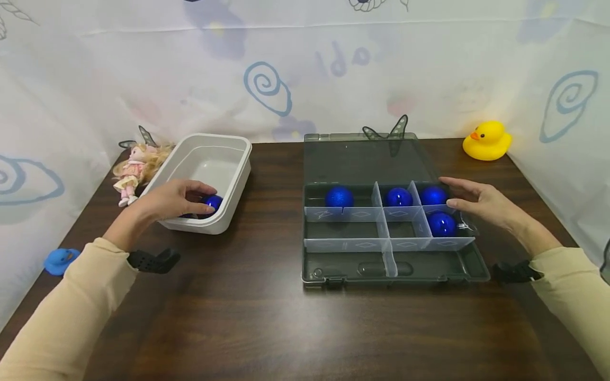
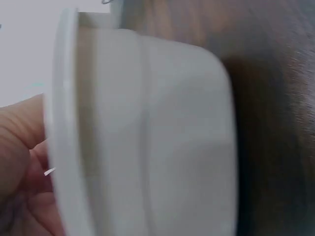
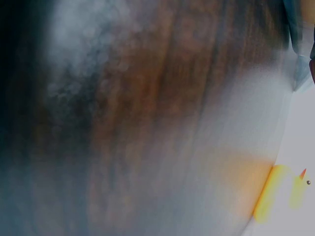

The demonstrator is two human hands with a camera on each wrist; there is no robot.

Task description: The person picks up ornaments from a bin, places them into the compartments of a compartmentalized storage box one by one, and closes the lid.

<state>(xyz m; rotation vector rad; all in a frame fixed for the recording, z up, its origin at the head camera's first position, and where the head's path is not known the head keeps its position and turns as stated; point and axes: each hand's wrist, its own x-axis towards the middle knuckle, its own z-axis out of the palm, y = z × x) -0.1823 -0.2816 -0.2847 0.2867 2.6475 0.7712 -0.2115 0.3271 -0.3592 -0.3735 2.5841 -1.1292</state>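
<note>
In the head view my left hand [image 1: 172, 200] reaches over the near rim of a white plastic tub [image 1: 232, 182], its thumb and fingers around a shiny blue bauble [image 1: 212, 201]. The tub wall [image 2: 187, 132] hides most of that hand in the left wrist view. My right hand [image 1: 483, 203] is at the right side of a grey see-through divider box [image 1: 352, 230], fingers extended near two blue baubles [image 1: 433, 194] in its right compartments. Farther left in the back row sit another shiny bauble [image 1: 399, 197] and a glittery one [image 1: 339, 197].
A doll [image 1: 131, 172] leans by the tub's left side, and a blue rubber duck [image 1: 61, 261] sits at the left edge. A yellow rubber duck [image 1: 487, 140] stands at the back right. The box's lid [image 1: 362, 161] is raised behind it, near a white cloth backdrop [image 1: 333, 90].
</note>
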